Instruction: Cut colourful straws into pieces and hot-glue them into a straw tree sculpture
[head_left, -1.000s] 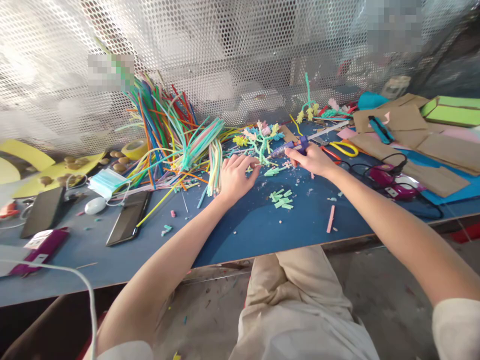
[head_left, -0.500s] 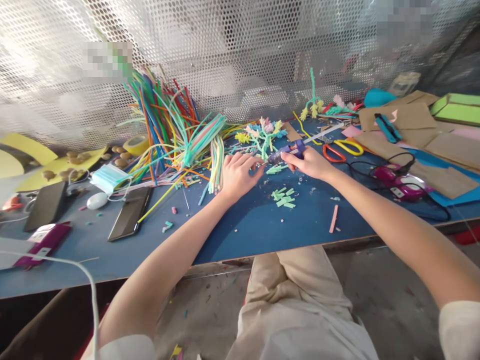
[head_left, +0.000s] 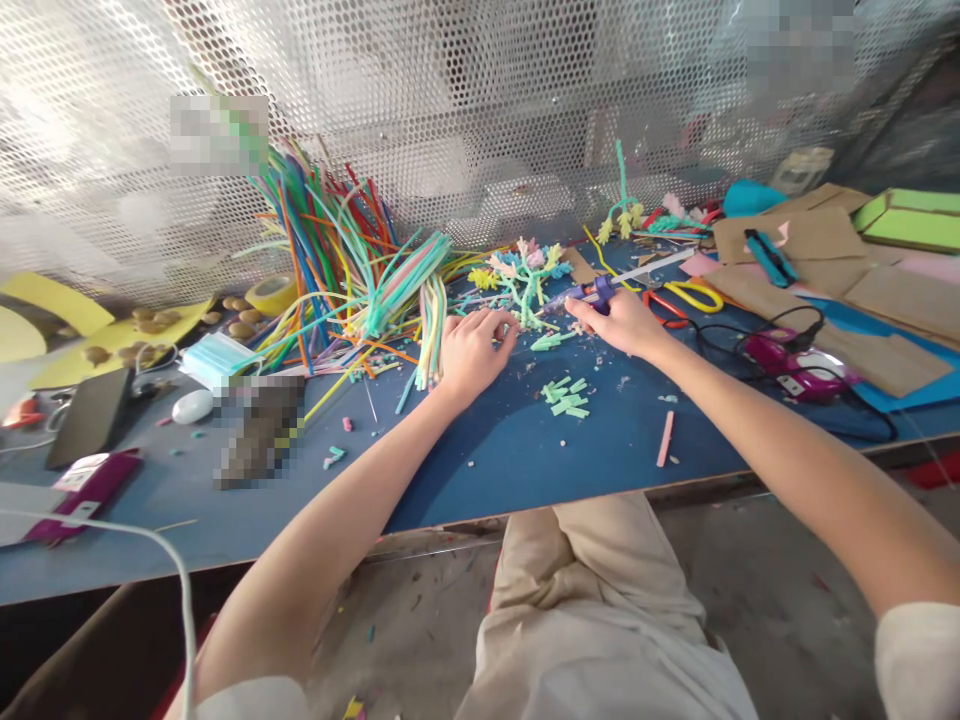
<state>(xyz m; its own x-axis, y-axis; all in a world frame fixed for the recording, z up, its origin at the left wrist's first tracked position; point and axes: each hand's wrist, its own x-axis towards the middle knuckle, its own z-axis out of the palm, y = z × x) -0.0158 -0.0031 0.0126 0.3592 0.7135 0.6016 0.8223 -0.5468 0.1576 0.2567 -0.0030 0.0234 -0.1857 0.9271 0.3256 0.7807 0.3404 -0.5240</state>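
Observation:
My right hand (head_left: 628,322) is wrapped round a purple glue gun (head_left: 602,293), its nozzle pointing left. A long whitish glue stick (head_left: 660,264) sticks out of its back. Just left of the nozzle, my left hand (head_left: 478,350) is closed in a pinch, thumb against the fingers; whatever it holds is too small or hidden to name. Behind both hands stands a branching pipe-cleaner plant (head_left: 529,285) with yellow, pink and blue tufts. Short light-green cut pieces (head_left: 566,396) lie on the blue tabletop (head_left: 480,480) in front of the hands.
Long coloured pipe cleaners (head_left: 300,260) are heaped at the back left, against a perforated metal screen (head_left: 517,110). Scissors with red and yellow handles (head_left: 694,296) lie right of my right hand. A black cable (head_left: 720,345), cardboard (head_left: 795,235) and a teal cutter (head_left: 770,258) are farther right.
My left hand has drawn slightly left, and the glue gun's nozzle has come a little away from its fingertips. My right hand still grips the gun.

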